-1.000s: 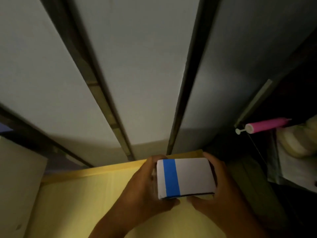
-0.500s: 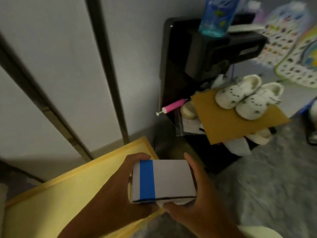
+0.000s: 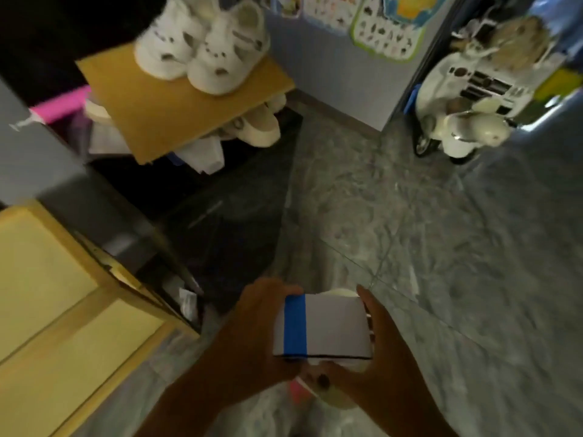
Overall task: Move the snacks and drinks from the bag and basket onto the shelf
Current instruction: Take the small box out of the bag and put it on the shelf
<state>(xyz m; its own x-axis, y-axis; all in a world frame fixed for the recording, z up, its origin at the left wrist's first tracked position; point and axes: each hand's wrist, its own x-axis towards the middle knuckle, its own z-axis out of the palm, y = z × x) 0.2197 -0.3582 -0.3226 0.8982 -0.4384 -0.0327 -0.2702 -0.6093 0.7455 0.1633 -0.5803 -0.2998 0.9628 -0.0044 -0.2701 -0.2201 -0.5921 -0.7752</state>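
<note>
A white box with a blue stripe (image 3: 328,326) is held between both hands, low in the middle of the view above the grey floor. My left hand (image 3: 252,335) grips its left end and my right hand (image 3: 378,351) holds its right end and underside. The yellow wooden shelf (image 3: 50,310) lies to the left of the box, apart from it. Under my hands something pale and a pink patch (image 3: 296,391) show, too blurred to name. No bag or basket can be made out.
A dark rack at upper left carries a brown cardboard sheet (image 3: 164,102) with white shoes (image 3: 202,42) on it and more shoes below. A pink tube (image 3: 60,104) pokes out at its left. A white toy scooter (image 3: 467,99) stands at upper right.
The view has swung right and down, from the grey wall panels to the floor. The box, still in both hands, has moved off the yellow shelf and now hangs over the floor.
</note>
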